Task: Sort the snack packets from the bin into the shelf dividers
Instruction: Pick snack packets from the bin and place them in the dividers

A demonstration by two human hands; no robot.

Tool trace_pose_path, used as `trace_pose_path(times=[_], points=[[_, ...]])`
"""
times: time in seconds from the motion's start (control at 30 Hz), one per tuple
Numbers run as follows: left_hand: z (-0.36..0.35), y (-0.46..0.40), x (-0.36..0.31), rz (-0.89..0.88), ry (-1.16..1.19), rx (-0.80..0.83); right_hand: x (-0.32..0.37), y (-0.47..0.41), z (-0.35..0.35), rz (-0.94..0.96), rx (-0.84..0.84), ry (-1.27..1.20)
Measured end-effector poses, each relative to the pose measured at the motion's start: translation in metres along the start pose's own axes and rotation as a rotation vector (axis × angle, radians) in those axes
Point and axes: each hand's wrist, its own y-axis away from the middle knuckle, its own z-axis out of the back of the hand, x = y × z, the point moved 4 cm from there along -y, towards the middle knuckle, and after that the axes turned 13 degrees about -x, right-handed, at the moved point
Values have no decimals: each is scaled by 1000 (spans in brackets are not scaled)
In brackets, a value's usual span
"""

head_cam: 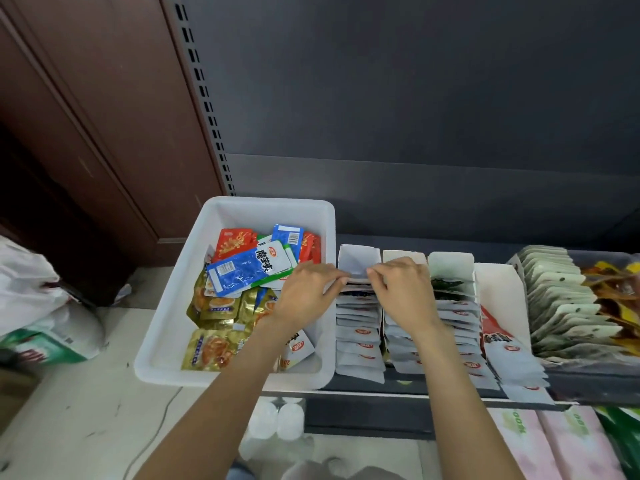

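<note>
A white bin of mixed packets is seen at left. Just right of it, a packet is pinched at its ends by the left hand and right hand, held upright over the leftmost divider, its long axis running left to right.

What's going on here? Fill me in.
A person is sorting snack packets from a white bin into cardboard dividers on a shelf. Both hands are at the leftmost divider: the left hand and right hand pinch a packet at the back of its row. Several dividers already hold rows of packets. The bin still holds blue, red and gold packets.
</note>
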Motion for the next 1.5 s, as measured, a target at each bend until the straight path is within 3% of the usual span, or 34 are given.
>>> trace_pose_path(times=[0.07, 0.17, 0.27, 0.33, 0.47, 0.73, 0.9, 1.13, 1.2, 1.27, 1.33, 1.4, 1.5], points=[[11, 5, 2, 50, 20, -26, 9, -1, 11, -42, -105, -85], [46, 19, 16, 178, -6, -245, 39, -6, 30, -37, -224, -301], [83, 39, 49, 372, -92, -416, 78, -14, 21, 31, -79, -440], [97, 48, 75, 421, -149, -437, 101, -21, 2, 53, 12, -469], [98, 49, 113, 397, -233, -278, 135, -32, -57, 86, 220, -358], [58, 36, 149, 357, -484, 329, 151, -32, -138, 172, 463, -57], [58, 28, 153, 296, -532, 331, 154, -29, -135, 156, 393, 42], [69, 33, 159, 327, -258, 347, 145, -35, -111, 97, 388, -9], [83, 28, 151, 286, -220, 285, 142, -41, -94, 6, 247, -159], [99, 22, 142, 289, -133, 146, 139, -48, -71, -176, 3, -381], [110, 18, 133, 459, 207, 60, 133, -51, -54, -441, -198, -609], [113, 16, 121, 626, 565, 49, 128, -51, -48, -675, -220, -794], [111, 16, 113, 735, 748, 71, 124, -49, -44, -886, -102, -1002]])
